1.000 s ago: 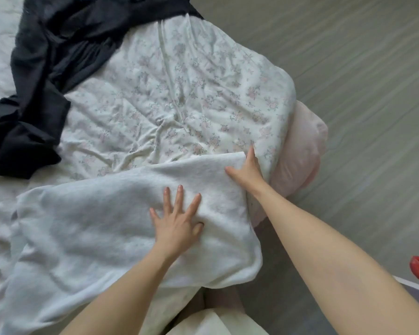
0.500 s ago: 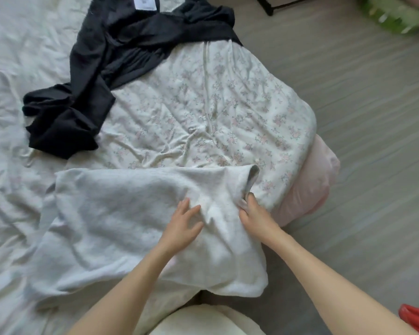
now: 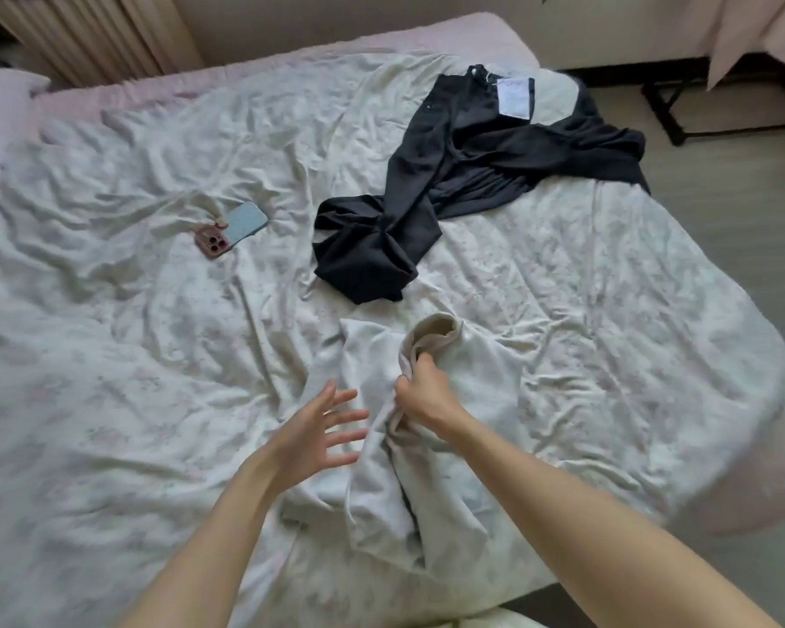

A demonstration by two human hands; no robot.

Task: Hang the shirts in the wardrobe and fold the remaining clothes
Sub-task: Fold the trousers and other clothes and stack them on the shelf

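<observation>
A white fleecy garment (image 3: 467, 401) lies bunched on the floral duvet (image 3: 155, 378) near the bed's front edge. My right hand (image 3: 422, 392) grips a fold of it just below its rolled open end, lifting the cloth. Left of the garment, my left hand (image 3: 322, 435) hovers with fingers spread and holds nothing. A black garment (image 3: 449, 192) with a white label lies crumpled farther back on the bed.
A phone (image 3: 232, 228) in a pink case lies on the duvet at the left. The bed's right edge drops to a grey floor (image 3: 753, 219). A black metal frame (image 3: 671, 111) stands at the back right. Curtains (image 3: 87, 38) hang at the back left.
My right hand has closed on the white garment and pulled it up into a bunch. My left hand lifted off the cloth and spread open. The view has tilted up over the whole bed.
</observation>
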